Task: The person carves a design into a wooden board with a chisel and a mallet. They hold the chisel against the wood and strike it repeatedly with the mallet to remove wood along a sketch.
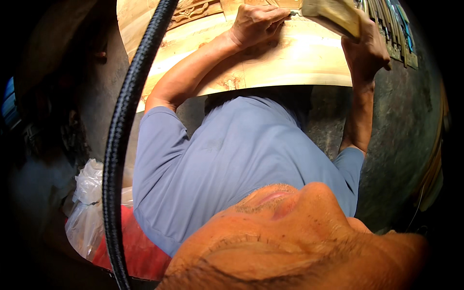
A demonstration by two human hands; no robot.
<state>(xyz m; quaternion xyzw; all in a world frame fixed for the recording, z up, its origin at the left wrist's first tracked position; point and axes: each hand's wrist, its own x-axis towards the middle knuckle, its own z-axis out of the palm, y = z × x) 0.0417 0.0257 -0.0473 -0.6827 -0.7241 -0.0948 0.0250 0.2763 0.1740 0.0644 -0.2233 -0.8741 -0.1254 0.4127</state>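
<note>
Because the blocky, yellow-brown wooden mallet (pixel 333 20) is so near the left grip (pixel 256 23), a stray blow seems the chief danger: a glancing or badly aimed stroke could land on the knuckles. That grip is narrow, its fingers pinched around a small, dark, slender piece (pixel 293 14) (too small and shadowed for me to tell what tool it is), whose exposed end shows just beside the mallet. If the pinch loosens or the piece tilts, it could skid and gouge the pale, knotty wooden tabletop (pixel 299 60) beneath. The right grip (pixel 365 50) is curled around the mallet at its right end, although any handle is hidden; slack fingers or a damp palm could let it twist, so that its face would strike askew.

Beyond the left wrist, near the top edge of the view, lies the honey-coloured wooden panel carved in relief (pixel 193 13); a slip in that direction might chip its raised pattern. Just beside the right grip, a row of slim, stick-like tools (pixel 394 29) could be knocked by a wide backswing. On the left, the thick, black braided cable (pixel 126 96) crosses the view, and if it swings inward as the wearer leans, it might catch the left forearm (pixel 193 72).
</note>
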